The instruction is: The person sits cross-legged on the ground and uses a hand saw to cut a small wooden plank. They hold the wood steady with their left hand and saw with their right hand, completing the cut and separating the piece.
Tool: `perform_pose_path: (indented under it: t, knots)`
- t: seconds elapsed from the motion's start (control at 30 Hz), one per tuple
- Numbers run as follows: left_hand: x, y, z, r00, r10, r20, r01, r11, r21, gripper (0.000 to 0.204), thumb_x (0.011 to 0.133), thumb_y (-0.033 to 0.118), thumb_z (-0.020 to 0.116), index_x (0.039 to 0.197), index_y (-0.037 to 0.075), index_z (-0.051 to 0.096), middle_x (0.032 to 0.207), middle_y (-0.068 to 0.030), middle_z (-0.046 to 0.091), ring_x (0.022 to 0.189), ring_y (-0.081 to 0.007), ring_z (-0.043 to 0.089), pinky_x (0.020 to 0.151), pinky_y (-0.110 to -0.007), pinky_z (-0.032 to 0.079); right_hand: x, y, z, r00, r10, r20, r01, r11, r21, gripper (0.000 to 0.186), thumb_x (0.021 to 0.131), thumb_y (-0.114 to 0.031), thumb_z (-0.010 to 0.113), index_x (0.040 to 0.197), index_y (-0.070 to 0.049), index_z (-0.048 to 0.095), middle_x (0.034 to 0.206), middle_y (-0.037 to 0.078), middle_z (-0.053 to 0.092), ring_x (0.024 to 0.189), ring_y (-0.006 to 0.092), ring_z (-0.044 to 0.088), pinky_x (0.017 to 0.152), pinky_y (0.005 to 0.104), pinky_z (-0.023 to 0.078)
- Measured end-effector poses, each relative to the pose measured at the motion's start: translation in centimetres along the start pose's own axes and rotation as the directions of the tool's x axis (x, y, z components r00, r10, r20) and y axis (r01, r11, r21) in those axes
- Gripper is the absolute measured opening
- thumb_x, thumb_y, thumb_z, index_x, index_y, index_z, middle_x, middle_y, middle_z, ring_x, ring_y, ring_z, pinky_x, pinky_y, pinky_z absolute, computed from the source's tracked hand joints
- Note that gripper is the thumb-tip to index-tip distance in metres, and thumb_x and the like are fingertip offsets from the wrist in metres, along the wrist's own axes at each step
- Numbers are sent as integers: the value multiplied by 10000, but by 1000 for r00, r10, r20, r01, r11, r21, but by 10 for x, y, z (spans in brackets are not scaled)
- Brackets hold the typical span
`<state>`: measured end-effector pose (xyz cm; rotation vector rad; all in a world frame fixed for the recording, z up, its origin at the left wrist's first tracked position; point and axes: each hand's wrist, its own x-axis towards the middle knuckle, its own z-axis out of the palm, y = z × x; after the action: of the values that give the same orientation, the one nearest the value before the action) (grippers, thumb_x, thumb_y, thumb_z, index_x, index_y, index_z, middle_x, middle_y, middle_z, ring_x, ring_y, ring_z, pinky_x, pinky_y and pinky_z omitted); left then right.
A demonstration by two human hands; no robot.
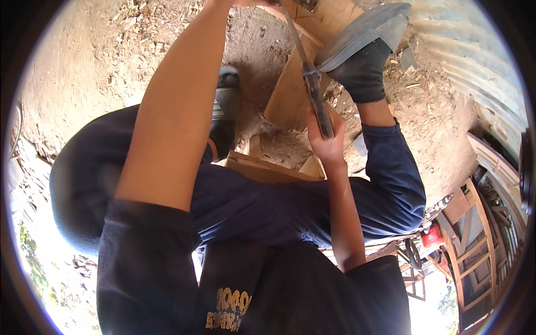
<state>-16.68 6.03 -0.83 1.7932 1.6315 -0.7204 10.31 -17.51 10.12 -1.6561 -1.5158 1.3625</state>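
One left hand (248, 2), one right hand (335, 135), one dark-handled tool (319, 106), two trouser legs (103, 151), one black sandal (225, 109), one grey sole (365, 34)

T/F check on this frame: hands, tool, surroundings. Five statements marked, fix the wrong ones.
1. The right hand grips the dark handle of a thin-bladed tool. True.
2. The left hand is fully in view. False: the picture's top edge cuts most of it off.
3. Wood chips litter the ground. True.
4. The corrugated sheet stands at the picture's upper left. False: it is at the upper right.
5. The black striped sandal is left of the handle. True.
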Motion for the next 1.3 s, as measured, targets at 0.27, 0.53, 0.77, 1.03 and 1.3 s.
perform_pose_path:
  t: [0.27,0.53,0.77,1.03,1.3]
  knots:
    - [-8,8,-6,998,56,-32,-58,996,-65,735,892,781,390,1539,440,317,1689,-17,68,1416,-612,-192,1081,-779,-131,18,-5,13,1000,17,-14,-16,998,57,69,921,-35,617,875,14,634,658,-29,521,616,31,472,524,253,379]
    - [8,-1,-3,999,36,-19,-35,999,16,728,890,788,382,1536,460,309,1688,-12,83,1419,-610,-185,1076,-785,-130,42,3,20,999,-44,-15,45,997,68,95,926,-46,618,849,8,610,654,-43,504,613,29,453,523,239,368]
    - [-1,0,-5,999,32,-9,-32,999,0,714,894,782,385,1531,465,317,1688,-1,84,1420,-608,-186,1072,-788,-132,4,1,2,1000,-16,-21,17,999,43,95,916,-59,631,860,18,625,654,44,573,610,65,513,549,275,441]
    - [-1,8,-10,998,58,-16,-58,998,-8,699,899,774,389,1525,471,326,1687,11,84,1421,-606,-187,1067,-792,-135,37,0,15,997,-65,-45,68,995,69,75,889,-40,623,854,25,610,670,68,590,634,86,517,589,301,462]
    - [3,8,-10,998,63,-12,-63,998,-16,683,903,767,392,1519,477,335,1687,24,85,1422,-603,-188,1063,-795,-138,31,8,14,994,-95,-46,96,995,19,51,885,-42,631,893,7,641,678,46,561,626,88,535,576,289,441]
